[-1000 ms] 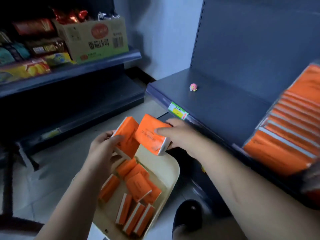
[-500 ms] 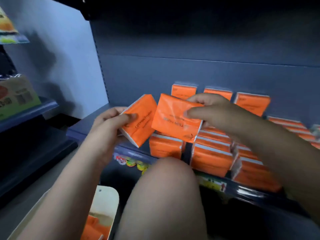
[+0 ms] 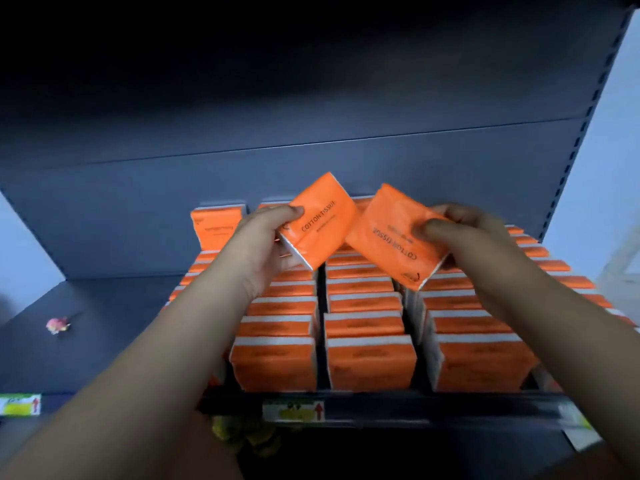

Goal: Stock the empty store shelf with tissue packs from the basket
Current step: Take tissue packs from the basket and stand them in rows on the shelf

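Note:
My left hand grips an orange tissue pack printed "COTTON TISSUE", tilted up to the right. My right hand pinches a second orange tissue pack, tilted and turned upside down. Both packs hang above several rows of orange tissue packs that stand upright on the dark shelf. The two held packs almost touch at their upper corners. The basket is out of view.
The left part of the shelf is bare except for a small pink object. Price labels sit on the shelf's front rail. The grey back panel rises behind the rows, and a dark shelf overhangs above.
The view swung from the basket on the floor up to the shelf. Both hands carried their packs up and forward, over the standing rows.

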`<state>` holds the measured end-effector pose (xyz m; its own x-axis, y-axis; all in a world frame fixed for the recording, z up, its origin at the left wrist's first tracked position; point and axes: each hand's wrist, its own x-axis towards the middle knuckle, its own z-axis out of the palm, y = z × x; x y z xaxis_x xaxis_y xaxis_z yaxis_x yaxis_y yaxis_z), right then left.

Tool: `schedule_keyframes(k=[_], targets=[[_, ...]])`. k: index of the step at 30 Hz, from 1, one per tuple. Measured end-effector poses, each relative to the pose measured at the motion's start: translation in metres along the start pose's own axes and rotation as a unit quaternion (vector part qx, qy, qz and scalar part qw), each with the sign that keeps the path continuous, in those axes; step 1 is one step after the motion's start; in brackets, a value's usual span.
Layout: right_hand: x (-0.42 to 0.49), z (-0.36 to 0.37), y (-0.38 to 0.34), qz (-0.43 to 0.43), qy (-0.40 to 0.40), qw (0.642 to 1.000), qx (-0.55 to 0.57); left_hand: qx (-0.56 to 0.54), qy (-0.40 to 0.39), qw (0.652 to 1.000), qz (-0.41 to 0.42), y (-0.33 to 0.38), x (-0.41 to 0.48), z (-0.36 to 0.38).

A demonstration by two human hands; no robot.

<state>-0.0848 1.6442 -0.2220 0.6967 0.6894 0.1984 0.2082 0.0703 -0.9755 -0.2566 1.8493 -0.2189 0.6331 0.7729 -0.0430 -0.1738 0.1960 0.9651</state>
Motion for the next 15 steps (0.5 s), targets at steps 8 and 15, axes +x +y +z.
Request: schedule_keyframes(k=[8,15], targets=[[0.022,-0.021,0.023,0.037,0.078,0.993,0.076,-0.050,-0.035,0.998,0.002,-0.022,0.026,0.020],[0.023,-0.029,0.035,0.064,0.024,0.991,0.114,0.044,-0.050,0.998,0.016,-0.032,0.022,0.023]])
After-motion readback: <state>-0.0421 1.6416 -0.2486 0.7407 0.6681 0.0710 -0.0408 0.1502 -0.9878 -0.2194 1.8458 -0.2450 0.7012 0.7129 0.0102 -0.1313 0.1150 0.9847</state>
